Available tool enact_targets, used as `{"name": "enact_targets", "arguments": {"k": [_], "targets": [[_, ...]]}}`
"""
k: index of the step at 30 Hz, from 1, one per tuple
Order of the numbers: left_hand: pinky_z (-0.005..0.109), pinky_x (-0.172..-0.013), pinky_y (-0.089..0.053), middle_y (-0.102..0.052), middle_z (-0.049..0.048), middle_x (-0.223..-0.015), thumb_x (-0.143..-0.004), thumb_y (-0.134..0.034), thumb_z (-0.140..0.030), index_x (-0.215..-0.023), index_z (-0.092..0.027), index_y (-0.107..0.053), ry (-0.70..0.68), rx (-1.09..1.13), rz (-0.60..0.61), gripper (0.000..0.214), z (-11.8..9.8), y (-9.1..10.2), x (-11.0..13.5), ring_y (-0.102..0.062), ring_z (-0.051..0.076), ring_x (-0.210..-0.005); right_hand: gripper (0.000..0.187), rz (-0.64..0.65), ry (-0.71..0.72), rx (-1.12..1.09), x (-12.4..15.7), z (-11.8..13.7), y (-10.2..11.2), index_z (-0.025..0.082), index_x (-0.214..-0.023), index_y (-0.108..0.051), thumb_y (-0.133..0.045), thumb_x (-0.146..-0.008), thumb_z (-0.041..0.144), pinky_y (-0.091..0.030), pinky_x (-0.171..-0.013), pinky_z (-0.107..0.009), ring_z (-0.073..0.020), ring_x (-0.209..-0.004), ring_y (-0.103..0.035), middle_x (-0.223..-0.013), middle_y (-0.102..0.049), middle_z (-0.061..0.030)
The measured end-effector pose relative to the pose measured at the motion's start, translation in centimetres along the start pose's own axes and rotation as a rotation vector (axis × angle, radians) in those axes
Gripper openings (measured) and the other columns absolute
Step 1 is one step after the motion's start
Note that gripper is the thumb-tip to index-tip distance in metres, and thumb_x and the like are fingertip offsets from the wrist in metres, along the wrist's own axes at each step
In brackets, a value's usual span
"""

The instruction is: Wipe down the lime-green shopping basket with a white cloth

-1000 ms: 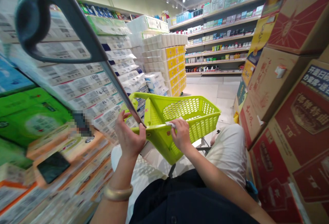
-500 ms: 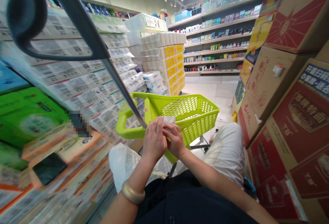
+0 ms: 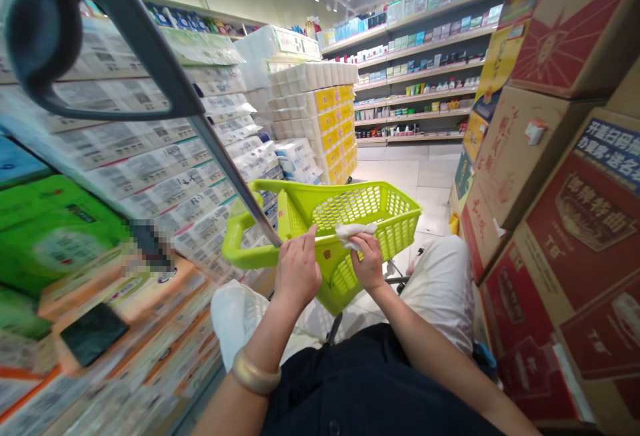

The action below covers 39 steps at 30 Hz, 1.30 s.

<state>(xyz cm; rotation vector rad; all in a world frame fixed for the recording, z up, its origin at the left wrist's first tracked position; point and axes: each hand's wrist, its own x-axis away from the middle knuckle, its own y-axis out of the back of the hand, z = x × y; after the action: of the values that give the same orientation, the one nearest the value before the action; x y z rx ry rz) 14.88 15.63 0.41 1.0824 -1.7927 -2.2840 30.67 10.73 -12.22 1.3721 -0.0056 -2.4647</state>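
Observation:
A lime-green plastic shopping basket (image 3: pixel 395 213) on a wheeled frame stands in the aisle in front of me. Its long grey pull handle (image 3: pixel 100 29) slants up to the top left. My left hand (image 3: pixel 297 269) rests on the basket's near rim by the foot of the handle rod, fingers curled against it. My right hand (image 3: pixel 369 263) is closed on a white crumpled cloth (image 3: pixel 354 231) and holds it against the rim's near edge. A gold bangle (image 3: pixel 254 375) sits on my left wrist.
Stacked tissue packs (image 3: pixel 150 176) and green and orange packs (image 3: pixel 55 236) fill the left side. Red and brown cartons (image 3: pixel 565 176) are piled on the right. A toilet-roll pallet (image 3: pixel 320 116) and stocked shelves (image 3: pixel 420 83) stand at the aisle's end. A black phone (image 3: pixel 93 333) lies on the left packs.
My left hand went from the handle rod to my right hand, then drew apart onto the rim. My right hand has moved the cloth to the right along the rim.

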Motion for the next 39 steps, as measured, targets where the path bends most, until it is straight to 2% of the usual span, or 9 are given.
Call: {"name": "enact_targets", "arguments": {"k": [6, 8, 12, 17, 21, 23, 29, 34, 39], "targets": [[0.04, -0.093, -0.037, -0.066, 0.0144, -0.113, -0.073, -0.045, -0.011, -0.137, -0.011, -0.045, 0.017, -0.004, 0.007, 0.064, -0.1, 0.0, -0.1, -0.059, 0.027, -0.105, 0.024, 0.139, 0.15, -0.112, -0.5, 6.1, -2.7, 0.023, -0.104, -0.069, -0.05, -0.091, 0.02, -0.047, -0.093, -0.036, -0.0204, -0.1, -0.057, -0.103, -0.067, -0.0071], [0.04, -0.092, -0.037, -0.066, 0.0141, -0.113, -0.074, -0.044, -0.011, -0.136, -0.011, -0.045, 0.02, -0.006, 0.006, 0.063, 0.0, 0.0, -0.1, -0.06, 0.027, -0.104, 0.025, 0.182, 0.195, -0.133, -0.6, 6.9, -3.2, 0.023, -0.105, -0.07, -0.048, -0.092, 0.02, -0.047, -0.094, -0.035, -0.02, -0.099, -0.057, -0.103, -0.067, -0.007], [0.04, -0.091, -0.038, -0.066, 0.0137, -0.112, -0.072, -0.045, -0.01, -0.137, -0.013, -0.045, 0.017, -0.025, 0.01, 0.065, 0.4, 0.1, 0.0, -0.06, 0.027, -0.104, 0.03, 0.245, 0.191, -0.08, -0.6, 4.3, -1.6, 0.023, -0.112, -0.067, -0.046, -0.09, 0.018, -0.045, -0.094, -0.037, -0.0215, -0.104, -0.055, -0.111, -0.065, -0.0081], [0.04, -0.093, -0.037, -0.066, 0.0137, -0.11, -0.07, -0.046, -0.008, -0.135, -0.012, -0.046, 0.035, -0.029, -0.011, 0.066, 0.5, 0.1, 0.2, -0.06, 0.027, -0.103, 0.019, 0.155, -0.108, -0.056, -2.4, 0.4, 2.1, 0.02, -0.085, -0.066, -0.048, -0.082, 0.016, -0.044, -0.082, -0.034, -0.0201, -0.086, -0.056, -0.085, -0.064, -0.0045], [0.04, -0.093, -0.037, -0.066, 0.013, -0.108, -0.07, -0.046, -0.009, -0.134, -0.013, -0.047, 0.048, -0.043, -0.037, 0.065, 0.6, 0.0, 0.5, -0.06, 0.028, -0.102, 0.021, 0.32, -0.295, -0.345, -5.6, 0.1, 3.3, 0.02, -0.073, -0.059, -0.04, -0.082, 0.018, -0.04, -0.058, -0.024, -0.0138, -0.06, -0.05, -0.064, -0.055, 0.0021], [0.04, -0.093, -0.037, -0.066, 0.0126, -0.107, -0.07, -0.047, -0.009, -0.134, -0.013, -0.048, 0.051, -0.049, -0.051, 0.064, 0.7, 0.0, 0.8, -0.06, 0.028, -0.102, 0.02, 0.423, -0.31, -0.344, -6.9, 0.3, 3.0, 0.02, -0.072, -0.058, -0.041, -0.083, 0.018, -0.038, -0.056, -0.024, -0.0138, -0.059, -0.049, -0.063, -0.054, 0.002], [0.041, -0.093, -0.036, -0.067, 0.0121, -0.106, -0.069, -0.047, -0.008, -0.132, -0.012, -0.049, 0.042, -0.082, -0.079, 0.063, 1.0, -0.2, 1.4, -0.059, 0.027, -0.1, 0.016, 0.413, -0.025, 0.133, -6.9, 2.8, 0.3, 0.023, -0.087, -0.067, -0.056, -0.082, 0.013, -0.038, -0.083, -0.034, -0.0215, -0.093, -0.053, -0.092, -0.064, -0.0052], [0.041, -0.093, -0.036, -0.067, 0.0125, -0.107, -0.07, -0.047, -0.008, -0.133, -0.013, -0.048, 0.05, -0.092, -0.083, 0.063, 1.0, -0.1, 1.7, -0.059, 0.028, -0.102, 0.016, 0.444, 0.093, 0.102, -4.7, 5.9, -1.2, 0.024, -0.097, -0.066, -0.055, -0.088, 0.018, -0.038, -0.085, -0.035, -0.0213, -0.093, -0.052, -0.096, -0.064, -0.0045], [0.041, -0.093, -0.035, -0.067, 0.012, -0.106, -0.071, -0.047, -0.009, -0.132, -0.012, -0.049, 0.041, -0.096, -0.094, 0.062, 1.0, 0.0, 1.9, -0.059, 0.027, -0.102, 0.021, 0.366, 0.126, 0.083, -4.3, 5.9, -0.8, 0.026, -0.106, -0.067, -0.055, -0.091, 0.02, -0.035, -0.096, -0.038, -0.0229, -0.107, -0.049, -0.114, -0.061, -0.0061]]}}
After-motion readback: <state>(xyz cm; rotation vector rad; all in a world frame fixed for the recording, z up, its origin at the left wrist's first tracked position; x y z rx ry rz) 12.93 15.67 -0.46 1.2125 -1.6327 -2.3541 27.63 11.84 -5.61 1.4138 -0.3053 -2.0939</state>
